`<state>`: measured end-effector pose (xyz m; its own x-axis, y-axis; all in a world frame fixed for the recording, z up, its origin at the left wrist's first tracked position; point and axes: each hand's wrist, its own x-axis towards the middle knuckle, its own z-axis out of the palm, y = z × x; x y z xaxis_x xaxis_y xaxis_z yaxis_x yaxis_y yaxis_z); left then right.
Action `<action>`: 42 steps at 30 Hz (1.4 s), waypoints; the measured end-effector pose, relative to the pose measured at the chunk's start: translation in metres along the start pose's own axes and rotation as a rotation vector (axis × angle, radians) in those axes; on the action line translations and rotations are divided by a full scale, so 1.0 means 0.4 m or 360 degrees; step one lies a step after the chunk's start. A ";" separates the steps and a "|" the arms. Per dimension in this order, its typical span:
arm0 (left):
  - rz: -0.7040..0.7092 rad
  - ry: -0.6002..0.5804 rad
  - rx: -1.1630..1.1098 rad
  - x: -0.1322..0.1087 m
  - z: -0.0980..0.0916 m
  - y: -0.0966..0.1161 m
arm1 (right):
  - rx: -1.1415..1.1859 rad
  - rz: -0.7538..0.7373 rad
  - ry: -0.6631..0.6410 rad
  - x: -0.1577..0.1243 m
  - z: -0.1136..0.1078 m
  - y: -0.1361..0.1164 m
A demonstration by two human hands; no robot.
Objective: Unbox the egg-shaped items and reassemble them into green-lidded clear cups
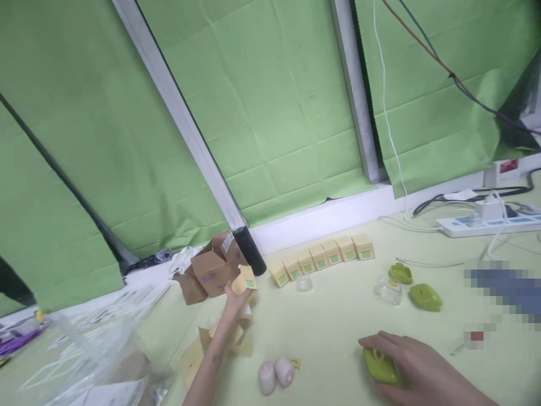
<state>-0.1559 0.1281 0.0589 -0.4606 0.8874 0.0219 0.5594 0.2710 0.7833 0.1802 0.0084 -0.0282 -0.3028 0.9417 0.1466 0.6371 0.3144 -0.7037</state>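
My left hand point(235, 294) reaches out at the left, its fingers closed around a small tan carton point(245, 279) with a green label and raised flaps. On the right, my right hand point(406, 361) curls over a green square case point(378, 369) with a small ring-like piece on top; its fingers grip the sides. Two more green pieces, a small open tray point(400, 273) and a rounded case point(425, 296), lie beyond it. Beside them sits a clear plastic cup point(389, 290). Another clear cup point(304, 281) stands before a row of tan cartons point(322, 257).
Two whitish rolls point(267, 378) lie near the front. Opened tan cartons point(240, 341) sit below my left arm, and a brown cardboard box point(211, 270) stands beside a black cylinder point(249, 251). A power strip point(486, 224) with cables lies at the right; a clear plastic bag point(105, 361) is front left.
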 end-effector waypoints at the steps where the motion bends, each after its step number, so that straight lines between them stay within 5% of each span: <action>1: 0.0025 -0.0045 -0.0085 -0.023 -0.002 0.001 | 0.0027 0.0006 0.0021 -0.001 0.004 0.006; 4: 0.0080 -0.0370 -0.0448 -0.120 0.014 0.010 | 0.0212 0.0058 0.0117 0.003 0.019 0.029; 8: 0.0100 -0.1264 -0.1473 -0.277 0.094 0.035 | 0.0656 0.0227 0.0255 0.026 0.014 0.048; 13: -0.0042 -0.1973 -0.1707 -0.393 0.211 0.061 | 0.1207 0.0394 0.0643 0.050 -0.044 0.026; 16: -0.0022 -0.2042 -0.1555 -0.403 0.266 0.051 | 0.1513 0.0495 0.0759 0.044 -0.073 -0.003; 20: 0.0082 -0.2130 -0.1436 -0.406 0.304 0.018 | 0.1788 0.0522 0.0608 0.030 -0.080 -0.034; 25: 0.0062 -0.2194 -0.1513 -0.421 0.300 -0.010 | 0.1850 0.0573 0.0412 0.022 -0.070 -0.043; 31: -0.0130 -0.2021 -0.1561 -0.421 0.312 -0.023 | 0.1737 0.0553 0.0221 0.020 -0.073 -0.041; 35: -0.0264 -0.1885 -0.1598 -0.423 0.314 -0.020 | 0.1668 0.0611 0.0238 0.018 -0.071 -0.039; 42: -0.0127 -0.1890 -0.1371 -0.414 0.305 -0.016 | 0.1592 0.0589 0.0237 0.017 -0.062 -0.021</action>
<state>0.0008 0.0250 -0.0253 0.5928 0.7756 -0.2170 -0.2108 0.4095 0.8876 0.1904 0.0150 -0.0040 -0.0778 0.9846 -0.1568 -0.2175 -0.1702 -0.9611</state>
